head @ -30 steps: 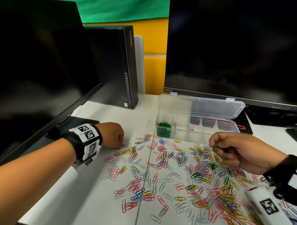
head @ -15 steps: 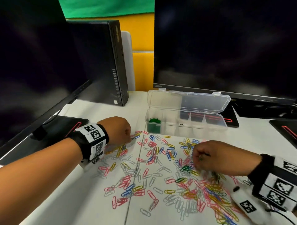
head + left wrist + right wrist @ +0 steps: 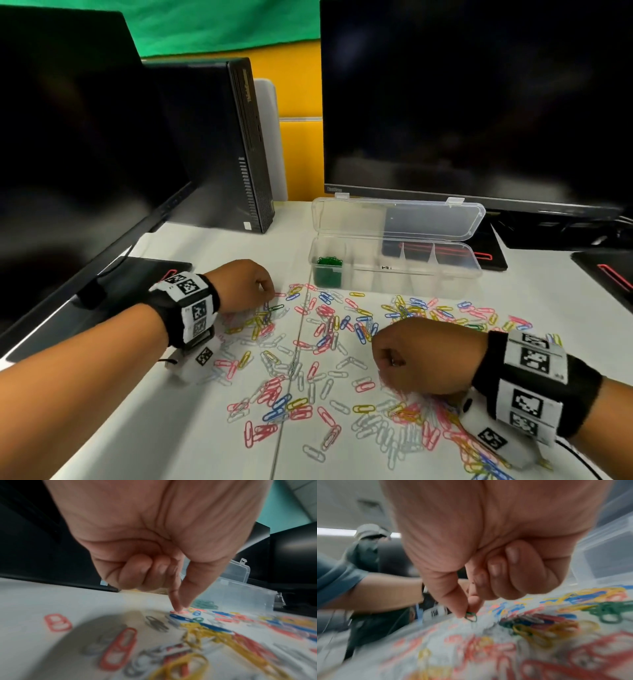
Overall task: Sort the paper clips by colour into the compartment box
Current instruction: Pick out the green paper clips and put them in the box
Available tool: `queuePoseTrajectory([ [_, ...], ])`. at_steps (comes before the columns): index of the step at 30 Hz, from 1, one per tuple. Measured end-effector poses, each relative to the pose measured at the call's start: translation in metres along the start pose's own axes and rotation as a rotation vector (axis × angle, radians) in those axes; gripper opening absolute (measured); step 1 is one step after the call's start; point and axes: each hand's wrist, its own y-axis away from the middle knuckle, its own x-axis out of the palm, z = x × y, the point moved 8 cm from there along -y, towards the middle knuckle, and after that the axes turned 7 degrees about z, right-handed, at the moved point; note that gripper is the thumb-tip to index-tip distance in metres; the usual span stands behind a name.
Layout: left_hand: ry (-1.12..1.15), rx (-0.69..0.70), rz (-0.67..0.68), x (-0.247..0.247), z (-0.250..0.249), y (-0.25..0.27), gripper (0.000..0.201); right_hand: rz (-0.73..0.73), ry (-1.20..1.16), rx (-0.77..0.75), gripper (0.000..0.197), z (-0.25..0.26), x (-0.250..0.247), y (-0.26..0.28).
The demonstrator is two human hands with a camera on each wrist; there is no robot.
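Many coloured paper clips (image 3: 329, 346) lie scattered on the white table. The clear compartment box (image 3: 459, 270) stands behind them with its lid up, and green clips (image 3: 329, 262) fill its leftmost compartment. My left hand (image 3: 269, 294) is at the pile's far left edge. In the left wrist view its thumb and forefinger (image 3: 179, 608) meet on a pink clip (image 3: 184, 612) lying on the table, other fingers curled. My right hand (image 3: 388, 363) hovers low over the middle of the pile. Its thumb and forefinger (image 3: 467, 613) pinch a green clip (image 3: 471, 616).
A large dark monitor (image 3: 479, 102) stands right behind the box, and another monitor (image 3: 68, 154) runs along the left. A black computer tower (image 3: 222, 144) is at the back left. Black monitor bases (image 3: 606, 270) sit at the right and left of the table.
My right hand has moved left and nearer to me, down over the pile's middle. My left hand has shifted right towards the box side of the clips. The head view has swung.
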Motion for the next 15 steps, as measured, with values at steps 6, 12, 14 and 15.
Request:
queuePoseTrajectory([
  [6,-0.197,0.023,0.037,0.009,-0.02,0.001,0.017,-0.028,-1.035,-0.003,0.012,-0.035,-0.014,0.015],
  [12,-0.375,0.018,0.059,0.013,-0.028,-0.002,0.01,-0.049,-1.683,-0.106,0.007,-0.048,-0.015,0.027],
  [14,-0.372,-0.012,0.063,0.011,-0.031,0.0,0.016,-0.052,-1.731,-0.075,0.006,-0.053,-0.012,0.03],
  [15,-0.36,-0.023,0.053,0.008,-0.031,0.001,0.02,-0.069,-1.735,-0.048,0.009,-0.057,-0.01,0.031],
])
